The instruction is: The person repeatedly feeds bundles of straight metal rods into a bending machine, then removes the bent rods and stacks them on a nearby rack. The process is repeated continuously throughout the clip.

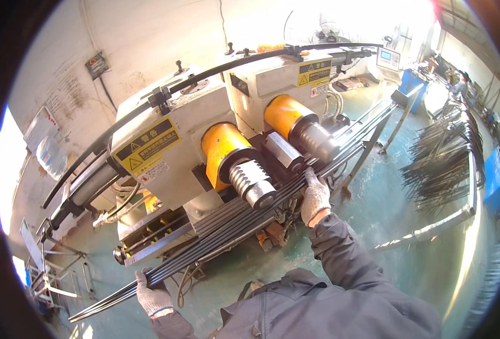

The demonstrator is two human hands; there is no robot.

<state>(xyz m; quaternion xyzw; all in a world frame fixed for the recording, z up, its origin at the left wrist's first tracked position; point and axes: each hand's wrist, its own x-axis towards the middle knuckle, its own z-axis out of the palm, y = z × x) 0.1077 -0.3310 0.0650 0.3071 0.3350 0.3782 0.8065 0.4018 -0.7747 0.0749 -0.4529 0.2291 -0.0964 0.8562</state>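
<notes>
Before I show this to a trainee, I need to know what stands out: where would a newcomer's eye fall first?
Probably the two orange cylinders with ridged metal ends, jutting from the pale machine at center. Next, the long dark rods running diagonally in front, the gloved left hand near their lower-left end and the gloved right hand farther up.

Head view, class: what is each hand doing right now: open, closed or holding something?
Left hand: holding the long metal rods.
Right hand: at the same rods; whether open or closed cannot be told.
</notes>
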